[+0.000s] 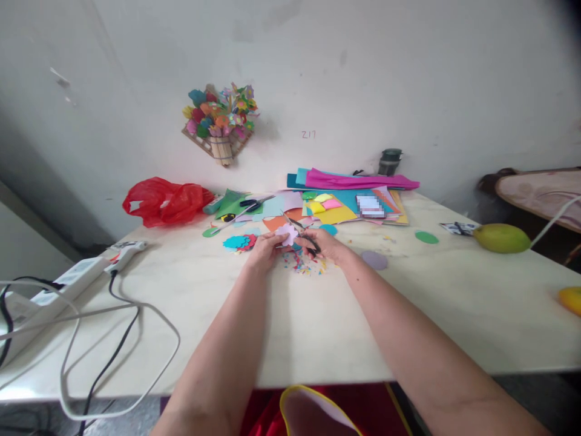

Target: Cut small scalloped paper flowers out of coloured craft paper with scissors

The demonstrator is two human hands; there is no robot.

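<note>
My left hand (267,247) pinches a small pale lilac paper cutout (287,235) with a scalloped edge. Black-handled scissors (311,243) are in my right hand (327,243), their blades pointing up and left beside the lilac paper. Whether the blades touch the paper I cannot tell. Tiny coloured paper scraps (303,264) lie scattered on the table below both hands. Just left of my left hand sit blue scalloped cutouts (238,243) and a red one (250,242). A lilac paper disc (374,260) lies to the right of my right hand.
Coloured sheets (345,209) and a second pair of scissors (249,204) lie toward the wall. A red plastic bag (166,203) stands at the back left. Power strips (68,278) with loose cables (136,309) occupy the left side. A green mango (502,238) rests at right.
</note>
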